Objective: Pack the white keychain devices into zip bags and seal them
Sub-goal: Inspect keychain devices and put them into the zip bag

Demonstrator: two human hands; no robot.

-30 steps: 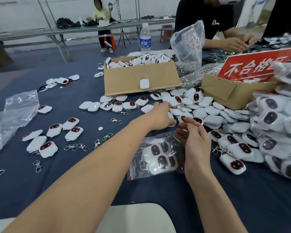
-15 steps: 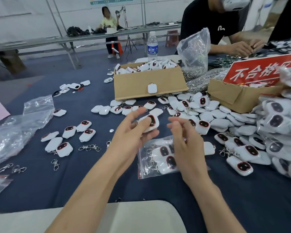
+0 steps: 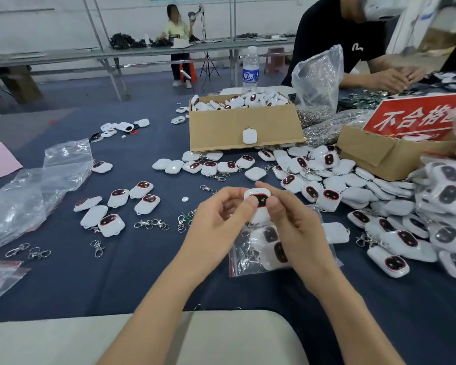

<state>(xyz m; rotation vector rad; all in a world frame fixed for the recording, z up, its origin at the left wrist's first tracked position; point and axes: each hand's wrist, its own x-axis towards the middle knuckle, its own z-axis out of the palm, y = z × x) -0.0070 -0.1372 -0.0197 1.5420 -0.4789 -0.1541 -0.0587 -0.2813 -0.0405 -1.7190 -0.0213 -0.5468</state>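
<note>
while both hands meet over the near middle of the table, left hand (image 3: pixel 219 219) and right hand (image 3: pixel 295 227) together pinch one white keychain device (image 3: pixel 258 194), dark window facing the camera. left thumb and curled fingers are on its left edge, right thumb on the front face, index finger over the top. the device is off the table, just above a zip bag (image 3: pixel 248 259) lying flat on the blue tablecloth (image 3: pixel 142 272) with several more devices and key rings inside. can't tell if the bag mouth is sealed, the right hand covers part of it. loose devices (image 3: pixel 353 191) are heaped right of the hands, with a small group (image 3: pixel 119 198) to the left. bagged devices (image 3: pixel 445 191) are stacked at the right edge. an open cardboard box (image 3: pixel 245 122) full of devices sits behind the hands, one device hanging on its front wall. a second box (image 3: pixel 387 156) with a red sign (image 3: pixel 416 117) is to its right. metal clasps (image 3: pixel 152 223) lie left of the hands, crumpled clear plastic (image 3: pixel 37 185) far left. a water bottle (image 3: pixel 250 69) stands behind the box. another person in black (image 3: pixel 340 35) is across the table.
</note>
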